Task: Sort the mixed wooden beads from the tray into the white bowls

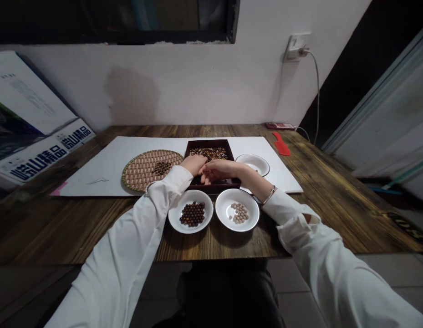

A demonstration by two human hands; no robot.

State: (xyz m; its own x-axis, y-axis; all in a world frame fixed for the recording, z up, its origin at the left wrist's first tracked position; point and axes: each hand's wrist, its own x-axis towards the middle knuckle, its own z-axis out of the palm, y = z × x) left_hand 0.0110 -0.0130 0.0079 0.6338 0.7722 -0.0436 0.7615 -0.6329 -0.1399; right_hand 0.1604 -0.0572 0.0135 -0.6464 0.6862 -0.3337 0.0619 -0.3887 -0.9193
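Observation:
A dark red box (228, 149) holds many mixed brown and tan beads (211, 153) in its far part. Over its near left side is my left hand (195, 164), its fingers bent inward and their tips hidden, so what they pinch does not show. Close against it, my right hand (218, 170) hangs over the box with loosely curved fingers slightly apart; no object shows in it. In front stand two white dishes: the left dish (173, 217) has dark brown beads (192, 214), the right dish (223, 221) pale beads (239, 212).
Left of the box, a round woven tray (136, 171) bears olive-brown beads (162, 168). Another white dish (250, 160) stands right, partly behind my forearm. A white board (95, 157) lies beneath. Beyond are a red comb-like piece (281, 146), a phone (279, 125) on a cable and a printed carton (43, 155).

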